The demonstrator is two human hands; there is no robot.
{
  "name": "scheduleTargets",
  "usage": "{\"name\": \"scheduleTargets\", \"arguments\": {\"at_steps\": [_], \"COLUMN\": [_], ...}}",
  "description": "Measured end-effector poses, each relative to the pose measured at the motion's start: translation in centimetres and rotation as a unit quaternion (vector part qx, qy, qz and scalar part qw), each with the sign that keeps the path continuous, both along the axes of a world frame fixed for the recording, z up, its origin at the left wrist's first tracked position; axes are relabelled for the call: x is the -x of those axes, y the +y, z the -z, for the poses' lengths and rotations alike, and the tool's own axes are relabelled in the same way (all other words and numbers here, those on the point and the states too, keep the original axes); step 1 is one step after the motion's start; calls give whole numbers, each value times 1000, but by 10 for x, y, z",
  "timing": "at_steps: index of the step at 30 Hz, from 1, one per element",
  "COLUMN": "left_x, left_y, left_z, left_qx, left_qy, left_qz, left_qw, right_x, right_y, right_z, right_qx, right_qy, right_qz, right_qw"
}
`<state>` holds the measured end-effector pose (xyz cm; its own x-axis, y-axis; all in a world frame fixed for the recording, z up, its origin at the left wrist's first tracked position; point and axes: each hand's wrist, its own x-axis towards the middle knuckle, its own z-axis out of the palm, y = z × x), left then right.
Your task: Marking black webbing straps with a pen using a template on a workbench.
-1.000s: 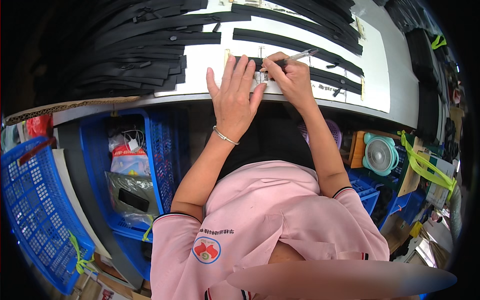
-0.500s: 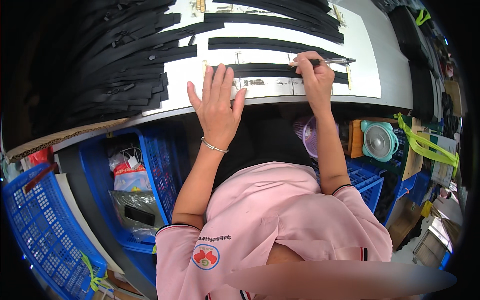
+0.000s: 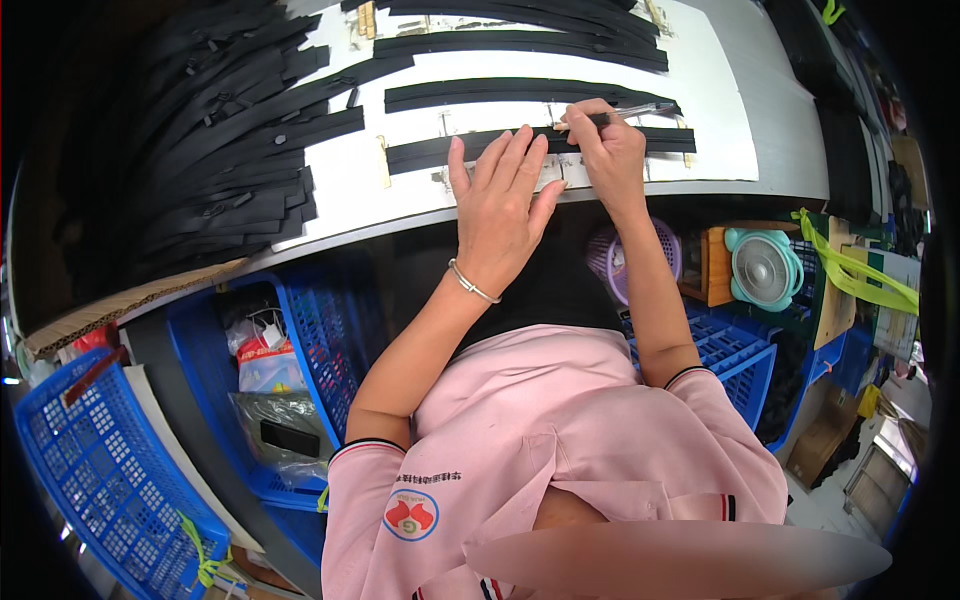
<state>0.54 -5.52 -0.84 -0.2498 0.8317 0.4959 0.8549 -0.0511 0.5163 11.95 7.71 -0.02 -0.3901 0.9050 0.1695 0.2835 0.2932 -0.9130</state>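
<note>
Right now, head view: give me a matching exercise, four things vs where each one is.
Things:
1. left hand
2. pen
3. small fan
4. pile of black strips

Places:
A. under the table edge, on the person's right
B. pressed flat on a black strip at the table's near edge
C. heaped on the table's left part
D. gripped in the right hand, tip over a strip

Pairs: 1-B, 2-D, 3-A, 4-C
</note>
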Motion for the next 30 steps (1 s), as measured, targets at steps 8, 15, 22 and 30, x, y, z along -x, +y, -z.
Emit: {"name": "scheduleTargets", "arguments": {"at_steps": [8, 15, 22, 30], "left_x": [-5, -6, -7, -6], "left_y": [6, 7, 9, 5], "left_z": [3, 7, 7, 8], "left_qx": [18, 9, 2, 23], "left_qy": [19, 33, 39, 53], "left_qz": [-16, -24, -21, -15], "left_qw": [1000, 999, 999, 998], "right_x": [1, -8, -12, -40], "right_y": [1, 4, 5, 5], "right_z": [2, 7, 7, -15], "right_qx": [-77, -55, -59, 28], "right_qy": [5, 46, -1, 145], "right_qz": [-6, -72, -79, -42], "right_qw": [997, 995, 995, 988]}}
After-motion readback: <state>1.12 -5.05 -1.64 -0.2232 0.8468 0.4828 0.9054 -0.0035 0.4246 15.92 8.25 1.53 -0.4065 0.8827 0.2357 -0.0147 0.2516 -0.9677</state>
